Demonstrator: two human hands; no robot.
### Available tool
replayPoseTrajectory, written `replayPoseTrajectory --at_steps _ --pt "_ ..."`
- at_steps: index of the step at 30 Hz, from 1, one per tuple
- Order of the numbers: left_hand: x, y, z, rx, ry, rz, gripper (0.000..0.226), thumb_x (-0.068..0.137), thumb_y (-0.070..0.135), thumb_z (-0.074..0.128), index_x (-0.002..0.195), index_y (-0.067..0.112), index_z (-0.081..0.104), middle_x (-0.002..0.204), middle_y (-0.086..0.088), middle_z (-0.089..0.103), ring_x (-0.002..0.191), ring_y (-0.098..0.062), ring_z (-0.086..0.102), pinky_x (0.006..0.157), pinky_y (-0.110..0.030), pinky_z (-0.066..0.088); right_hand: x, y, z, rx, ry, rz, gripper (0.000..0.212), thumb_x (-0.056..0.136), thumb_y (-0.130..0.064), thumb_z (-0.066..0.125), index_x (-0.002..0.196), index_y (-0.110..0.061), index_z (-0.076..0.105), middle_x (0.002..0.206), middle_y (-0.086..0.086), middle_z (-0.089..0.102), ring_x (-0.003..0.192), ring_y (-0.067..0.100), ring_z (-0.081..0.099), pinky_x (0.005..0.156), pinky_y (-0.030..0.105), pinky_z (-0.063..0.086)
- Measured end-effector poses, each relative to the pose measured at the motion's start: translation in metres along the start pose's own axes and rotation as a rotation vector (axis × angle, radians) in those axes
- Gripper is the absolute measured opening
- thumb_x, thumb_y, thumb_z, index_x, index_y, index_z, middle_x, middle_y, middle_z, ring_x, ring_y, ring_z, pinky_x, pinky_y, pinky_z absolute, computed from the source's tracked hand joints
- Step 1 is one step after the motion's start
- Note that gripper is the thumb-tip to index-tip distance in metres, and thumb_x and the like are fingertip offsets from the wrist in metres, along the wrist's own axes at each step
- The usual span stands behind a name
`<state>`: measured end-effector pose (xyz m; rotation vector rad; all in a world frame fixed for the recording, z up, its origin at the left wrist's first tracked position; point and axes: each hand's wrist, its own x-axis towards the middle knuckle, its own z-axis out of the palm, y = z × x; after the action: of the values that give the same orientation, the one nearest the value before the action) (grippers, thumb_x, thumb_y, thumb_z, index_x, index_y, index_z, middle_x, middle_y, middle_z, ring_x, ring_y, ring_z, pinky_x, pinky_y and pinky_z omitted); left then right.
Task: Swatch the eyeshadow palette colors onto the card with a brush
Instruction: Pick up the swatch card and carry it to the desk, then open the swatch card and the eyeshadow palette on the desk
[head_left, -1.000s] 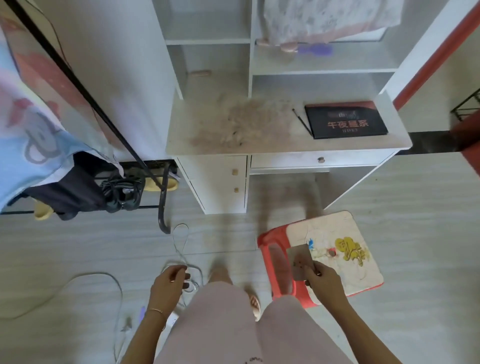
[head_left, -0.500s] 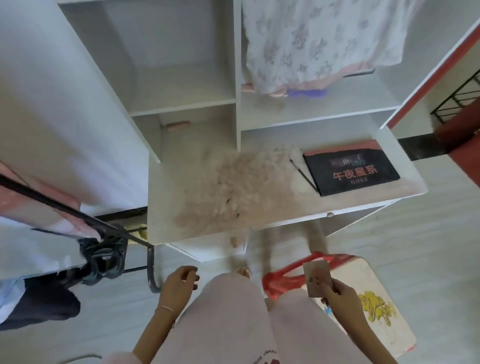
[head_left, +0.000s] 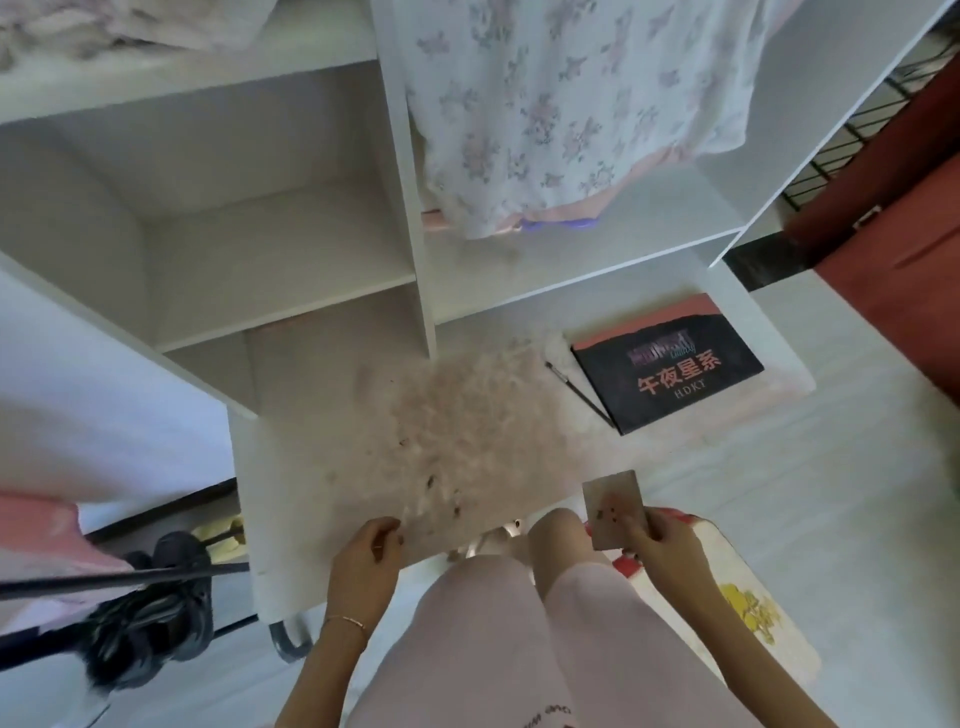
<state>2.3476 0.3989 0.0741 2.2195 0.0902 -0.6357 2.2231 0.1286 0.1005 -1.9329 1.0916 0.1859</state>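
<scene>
Card (head_left: 615, 506) pinched in the right hand (head_left: 660, 545) has risen from stool to desk (head_left: 291, 467) edge (left hand (head_left: 366, 558) loosely curled, empty), so swatching nears, though brush (head_left: 579, 392) and closed palette (head_left: 667, 364) lie untouched ahead.

1. We cannot make out the marks on the card (head_left: 613, 506); its lower edge hides behind the right hand (head_left: 662, 545).
2. The stool (head_left: 753, 618) is partly covered by the right forearm.
3. We cannot tell the brush (head_left: 579, 393) tip; it blurs.
</scene>
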Motion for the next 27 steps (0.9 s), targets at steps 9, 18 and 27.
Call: replayPoseTrajectory --at_steps 9,18,27 --pt "0.051 0.064 0.041 -0.108 0.087 0.107 0.018 0.088 0.013 0.053 0.102 0.019 0.062 0.090 0.006 0.064 0.079 -0.001 0.057 0.064 -0.002 0.038 0.075 -0.060 -0.027 0.203 -0.012 -0.083 0.020 0.090 -0.023 0.055 0.073 -0.015 0.061 0.073 0.002 0.066 0.067 0.020 0.059 0.059 0.027 0.049" --pt "0.125 0.163 0.128 -0.249 -0.075 0.270 0.063 0.077 0.030 0.069 0.131 0.030 0.037 0.123 0.013 0.041 0.101 0.004 0.048 0.076 -0.002 0.039 0.185 -0.112 -0.027 0.256 -0.446 -0.222 0.039 0.086 -0.006 0.058 0.119 -0.022 0.043 0.102 -0.002 0.064 0.091 0.007 0.065 0.068 0.019 0.052" --pt "0.139 0.156 0.169 -0.258 -0.021 0.299 0.117 0.052 0.044 0.082 0.124 0.060 -0.009 0.123 0.035 0.023 0.119 0.006 0.031 0.096 -0.005 0.029 0.243 -0.102 -0.015 0.352 -0.641 -0.369 0.033 0.090 -0.013 0.053 0.112 -0.038 0.050 0.095 -0.001 0.069 0.093 0.010 0.066 0.080 0.030 0.055"
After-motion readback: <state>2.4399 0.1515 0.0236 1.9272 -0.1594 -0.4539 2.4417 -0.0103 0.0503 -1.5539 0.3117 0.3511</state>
